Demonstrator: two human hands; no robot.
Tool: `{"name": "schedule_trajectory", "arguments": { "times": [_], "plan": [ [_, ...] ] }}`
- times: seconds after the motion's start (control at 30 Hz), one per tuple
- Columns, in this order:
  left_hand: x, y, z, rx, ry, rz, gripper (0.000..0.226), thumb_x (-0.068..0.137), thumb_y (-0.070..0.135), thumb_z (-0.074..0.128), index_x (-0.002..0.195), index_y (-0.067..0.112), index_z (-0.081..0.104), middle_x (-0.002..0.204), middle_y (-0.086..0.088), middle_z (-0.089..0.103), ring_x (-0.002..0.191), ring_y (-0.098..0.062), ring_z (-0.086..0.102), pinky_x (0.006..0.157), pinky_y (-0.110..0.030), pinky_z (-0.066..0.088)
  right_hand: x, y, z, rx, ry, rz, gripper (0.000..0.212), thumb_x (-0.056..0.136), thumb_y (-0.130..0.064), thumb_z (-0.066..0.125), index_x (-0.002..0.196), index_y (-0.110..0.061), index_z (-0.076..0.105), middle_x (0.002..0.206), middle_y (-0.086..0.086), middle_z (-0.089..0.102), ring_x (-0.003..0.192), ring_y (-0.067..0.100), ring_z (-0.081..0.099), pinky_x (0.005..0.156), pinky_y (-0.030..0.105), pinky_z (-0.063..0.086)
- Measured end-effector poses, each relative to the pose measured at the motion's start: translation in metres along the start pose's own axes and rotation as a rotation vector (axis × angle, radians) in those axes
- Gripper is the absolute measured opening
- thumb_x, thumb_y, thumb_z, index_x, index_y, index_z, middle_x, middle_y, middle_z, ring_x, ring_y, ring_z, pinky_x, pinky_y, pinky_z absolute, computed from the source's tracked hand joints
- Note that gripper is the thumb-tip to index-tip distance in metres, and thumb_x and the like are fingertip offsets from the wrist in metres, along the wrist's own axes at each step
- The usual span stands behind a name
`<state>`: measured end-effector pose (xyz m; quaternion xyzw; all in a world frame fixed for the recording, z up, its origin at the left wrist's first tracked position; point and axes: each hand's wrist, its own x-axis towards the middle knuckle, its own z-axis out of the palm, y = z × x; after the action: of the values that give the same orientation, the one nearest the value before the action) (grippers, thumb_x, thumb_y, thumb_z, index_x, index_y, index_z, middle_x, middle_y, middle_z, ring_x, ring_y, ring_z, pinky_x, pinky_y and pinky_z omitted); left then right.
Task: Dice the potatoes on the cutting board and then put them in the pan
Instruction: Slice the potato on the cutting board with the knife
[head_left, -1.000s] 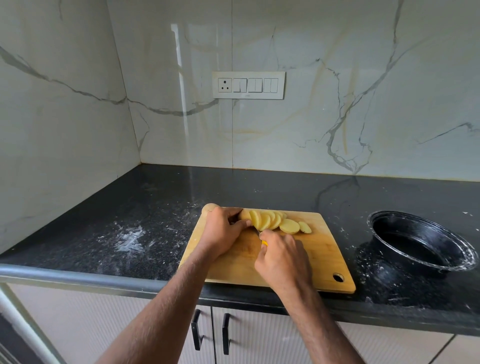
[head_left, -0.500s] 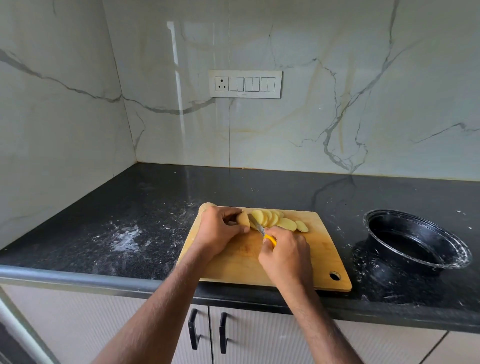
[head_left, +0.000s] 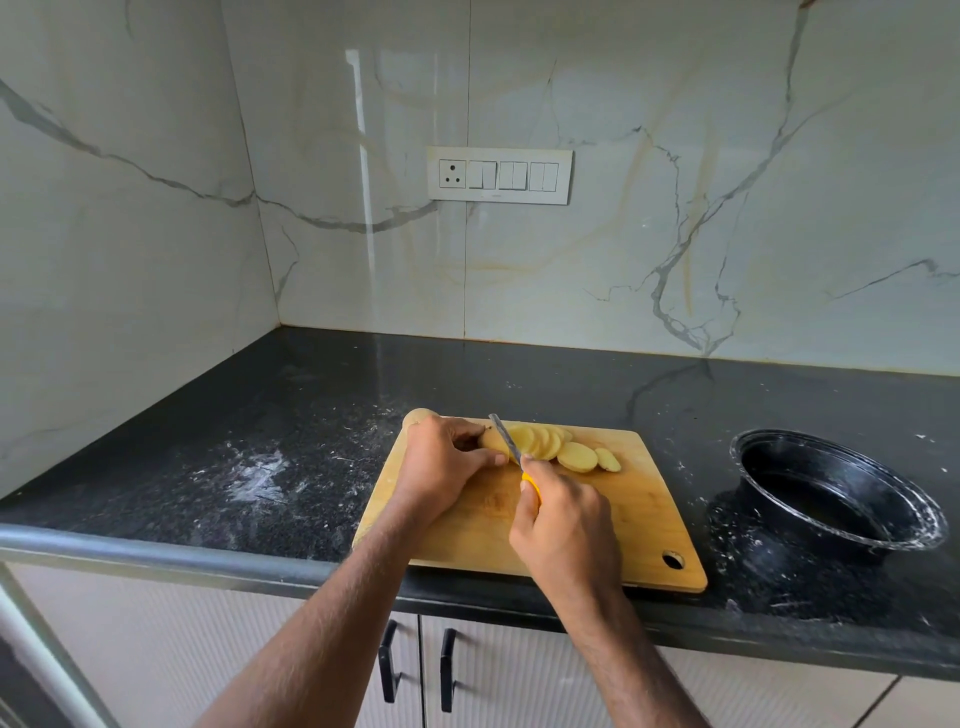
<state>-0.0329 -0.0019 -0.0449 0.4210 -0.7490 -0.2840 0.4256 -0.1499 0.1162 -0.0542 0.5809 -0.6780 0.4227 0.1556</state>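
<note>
The uncut end of the potato lies on the far part of the wooden cutting board, with a fanned row of round potato slices leaning away from it toward the right; the last two slices lie nearly flat on the board. The left hand curls over the potato's left end, fingers and thumb bent around it to pin it down. The right hand wraps tightly around the yellow handle of a small knife, index finger stretched along the top near the blade (only a sliver of yellow shows above the knuckles). The blade slants up and away, its edge set between the uncut piece and the first slice.

Another whole potato peeks out beyond the left wrist at the board's far left corner. The black pan sits on the dark countertop to the right of the board, apart from it, its rim flecked with white. White smears mark the counter to the left of the board.
</note>
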Motion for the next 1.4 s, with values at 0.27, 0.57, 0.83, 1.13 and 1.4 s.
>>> {"name": "schedule_trajectory", "arguments": {
  "times": [0.27,0.57,0.83,1.13,1.4],
  "plan": [
    [0.002,-0.002,0.002,0.032,0.031,-0.014,0.023,0.07,0.025,0.092,0.064,0.015,0.072,0.052,0.017,0.055,0.051,0.005,0.044,0.056,-0.009,0.035,-0.001,0.0,-0.001,0.021,-0.05,0.005,0.028,0.082,-0.01,0.076,0.11,-0.013,0.076,0.074,-0.002,0.074,0.058,0.013,0.067,0.051,0.012,0.039],
    [0.002,0.001,0.0,0.057,0.02,-0.061,0.043,0.073,0.026,0.089,0.111,0.01,0.077,0.106,0.001,0.075,0.093,-0.004,0.066,0.084,-0.004,0.044,0.001,-0.003,-0.006,-0.029,-0.129,0.046,0.03,0.089,-0.016,0.07,0.119,-0.015,0.073,0.084,-0.003,0.076,0.067,0.011,0.069,0.055,0.004,0.03],
    [0.001,0.003,-0.002,0.065,0.042,-0.086,0.041,0.076,0.023,0.087,0.113,0.008,0.076,0.112,-0.005,0.074,0.088,0.002,0.058,0.075,0.007,0.036,0.006,-0.006,-0.009,0.033,-0.2,0.088,0.035,0.099,-0.023,0.058,0.133,-0.021,0.063,0.105,-0.006,0.074,0.088,0.008,0.067,0.061,0.001,0.027],
    [0.002,0.002,-0.002,0.039,0.025,-0.091,0.035,0.079,0.021,0.085,0.112,0.011,0.077,0.11,-0.002,0.075,0.074,0.016,0.052,0.073,0.005,0.037,0.012,-0.009,-0.007,-0.002,-0.244,0.101,0.032,0.099,-0.024,0.056,0.131,-0.023,0.062,0.105,-0.004,0.073,0.089,0.01,0.066,0.068,0.014,0.042],
    [0.002,0.004,-0.003,0.023,0.008,-0.04,0.019,0.083,0.016,0.081,0.102,0.012,0.081,0.082,0.01,0.073,0.065,0.021,0.054,0.062,0.0,0.038,0.014,-0.01,-0.004,-0.001,-0.25,0.105,0.032,0.1,-0.024,0.055,0.132,-0.023,0.061,0.104,-0.003,0.072,0.086,0.01,0.063,0.066,0.016,0.046]
  ]
}}
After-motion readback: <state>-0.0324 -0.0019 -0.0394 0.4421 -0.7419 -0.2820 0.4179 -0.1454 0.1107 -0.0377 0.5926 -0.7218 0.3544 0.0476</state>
